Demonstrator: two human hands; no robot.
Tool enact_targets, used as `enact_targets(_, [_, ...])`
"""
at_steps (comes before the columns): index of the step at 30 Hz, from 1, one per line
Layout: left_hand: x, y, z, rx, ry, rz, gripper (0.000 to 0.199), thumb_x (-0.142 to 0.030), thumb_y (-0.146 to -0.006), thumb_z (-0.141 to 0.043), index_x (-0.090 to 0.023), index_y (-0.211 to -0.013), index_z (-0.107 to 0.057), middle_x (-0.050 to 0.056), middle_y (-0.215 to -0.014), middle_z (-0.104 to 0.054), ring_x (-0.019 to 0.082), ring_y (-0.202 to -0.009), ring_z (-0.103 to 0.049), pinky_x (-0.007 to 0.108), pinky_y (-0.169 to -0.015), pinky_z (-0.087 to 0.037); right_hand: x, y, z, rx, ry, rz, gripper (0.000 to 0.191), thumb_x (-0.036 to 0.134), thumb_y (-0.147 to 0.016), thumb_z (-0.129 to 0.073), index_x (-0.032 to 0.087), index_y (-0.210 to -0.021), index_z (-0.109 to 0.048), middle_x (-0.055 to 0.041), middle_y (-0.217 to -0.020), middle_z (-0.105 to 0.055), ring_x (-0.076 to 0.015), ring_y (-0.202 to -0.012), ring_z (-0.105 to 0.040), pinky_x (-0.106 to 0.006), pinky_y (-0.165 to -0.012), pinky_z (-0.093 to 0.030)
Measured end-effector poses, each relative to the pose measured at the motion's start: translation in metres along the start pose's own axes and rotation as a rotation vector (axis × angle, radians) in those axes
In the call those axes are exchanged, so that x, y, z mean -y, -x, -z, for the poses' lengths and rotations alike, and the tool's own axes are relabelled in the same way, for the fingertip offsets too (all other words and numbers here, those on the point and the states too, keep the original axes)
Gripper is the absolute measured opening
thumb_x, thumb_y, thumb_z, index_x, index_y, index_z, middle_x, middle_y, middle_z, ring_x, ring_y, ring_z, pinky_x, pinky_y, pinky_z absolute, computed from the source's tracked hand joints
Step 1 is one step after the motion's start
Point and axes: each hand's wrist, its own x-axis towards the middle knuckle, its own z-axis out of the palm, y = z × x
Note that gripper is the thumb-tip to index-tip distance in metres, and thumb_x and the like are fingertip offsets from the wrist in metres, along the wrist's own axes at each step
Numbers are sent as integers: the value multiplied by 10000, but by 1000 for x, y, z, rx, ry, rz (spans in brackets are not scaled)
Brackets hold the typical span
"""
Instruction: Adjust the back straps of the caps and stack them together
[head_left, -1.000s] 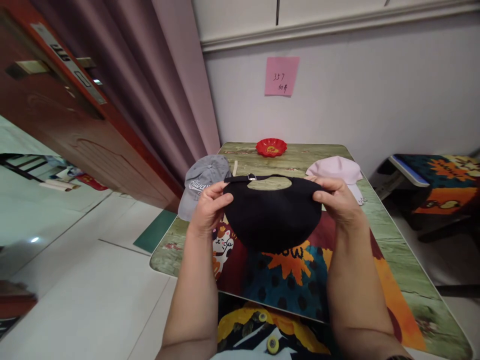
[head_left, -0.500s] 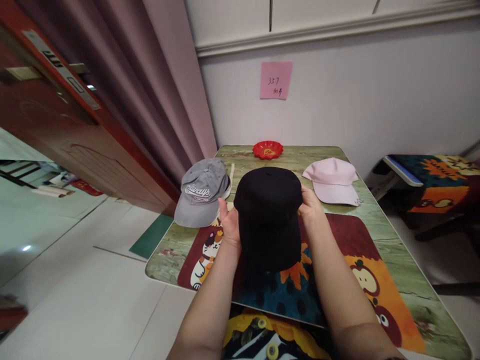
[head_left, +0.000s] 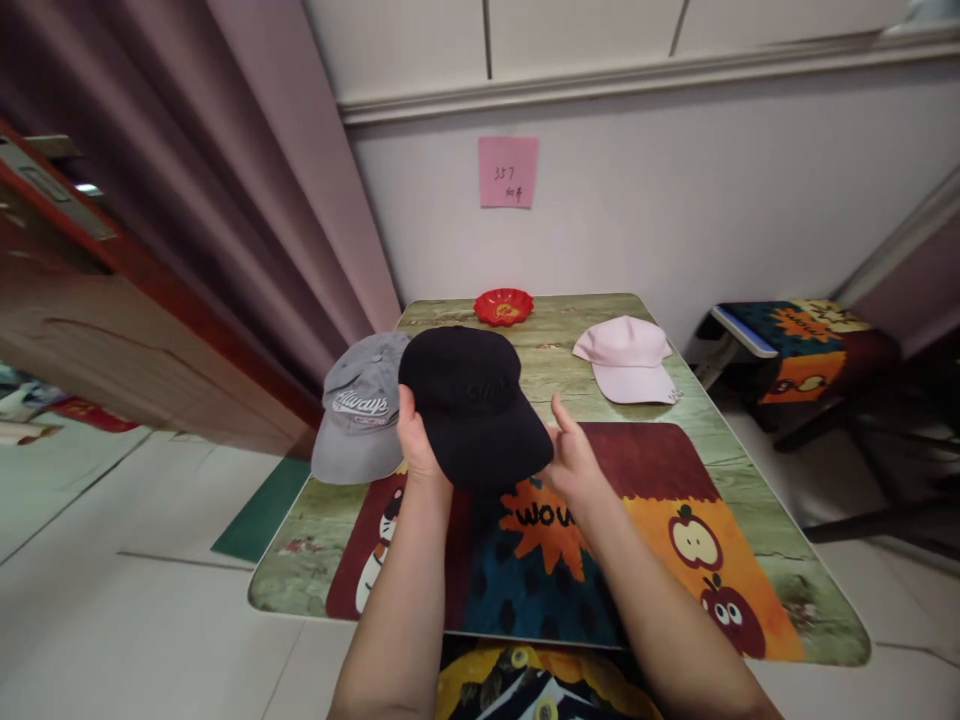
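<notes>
A black baseball cap [head_left: 480, 410] is held above the table, tilted, with its brim pointing down to the right. My left hand [head_left: 420, 440] grips the cap's left side, thumb on the outside and the other fingers hidden. At the brim's right edge is my right hand [head_left: 574, 460], its thumb raised and spread away from the cap. Its fingertips are partly behind the brim, and whether they touch it is unclear. A grey cap [head_left: 356, 420] with white lettering lies at the table's left edge, partly covered by the black one. The pink cap [head_left: 626, 355] rests at the right.
A red scalloped dish [head_left: 504, 307] stands at the back of the wood-patterned table [head_left: 787, 600]. A colourful mat [head_left: 675, 460] covers the front part. On the wall is a pink note [head_left: 508, 172]. A covered stool [head_left: 802, 345] is at right, a wooden door [head_left: 150, 370] at left.
The black cap has moved left and turned, so its brim now points right. My right hand has shifted from the cap's side to the brim, thumb lifted. The view has swung right.
</notes>
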Motion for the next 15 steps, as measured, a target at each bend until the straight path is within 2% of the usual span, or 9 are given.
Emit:
enact_targets(3, [17, -7, -1, -25, -60, -17, 638, -672, -931, -465, -257, -1390, -621, 60, -1407, -651, 278, -1396, -518, 473, -1166, -404, -12, 22, 8, -85, -38, 179, 269, 353, -929, -660, 179, -1122, -728, -48, -1021, -810, -211, -977, -770, -311, -887, -626])
enact_targets(4, [24, -9, -2, -20, -84, -6, 645, -687, -921, -470, -262, -1380, -627, 62, -1384, -667, 277, -1380, -534, 470, -1155, -415, -10, 27, 11, -122, -35, 224, 229, 254, -893, -695, 193, -1111, -732, -34, -1036, -809, -198, -967, -772, -291, -880, -629])
enact_targets(6, [39, -11, -5, -1, -128, 25, 687, -745, -896, -454, -266, -1350, -645, 72, -1332, -698, 283, -1332, -576, 471, -1122, -446, 1, 36, 17, -202, -7, 269, 275, 131, -821, -732, 197, -1087, -737, -31, -1024, -811, -197, -933, -779, -288, -860, -641])
enact_targets(9, [61, -9, -3, 20, -240, 170, 786, -835, -841, -428, -208, -1237, -688, 138, -1211, -740, 310, -1156, -677, 485, -994, -531, 35, 40, 23, -276, 18, 361, 314, 135, -803, -742, 183, -1113, -731, -52, -1001, -813, -218, -914, -783, -328, -844, -659])
enact_targets(11, [74, -4, 6, -21, -417, 265, 757, -822, -807, -518, -162, -1133, -698, 161, -1067, -761, 283, -935, -728, 446, -846, -580, 67, 40, 22, -279, 17, 495, 336, 152, -824, -724, 185, -1158, -719, -57, -1033, -809, -215, -951, -776, -337, -874, -653])
enact_targets(13, [85, 5, 20, -79, -658, 239, 646, -719, -767, -674, -144, -1061, -692, 125, -926, -754, 220, -752, -704, 369, -724, -580, 102, 38, 19, -275, 26, 629, 305, 169, -858, -694, 183, -1161, -715, -58, -1041, -808, -207, -980, -769, -344, -916, -640])
enact_targets(15, [93, 13, 32, -49, -839, 147, 540, -593, -742, -762, -148, -1039, -689, 81, -859, -730, 191, -720, -680, 323, -685, -567, 136, 34, 18, -262, 33, 748, 262, 187, -885, -670, 190, -1143, -719, -48, -1031, -809, -197, -1016, -758, -345, -959, -620])
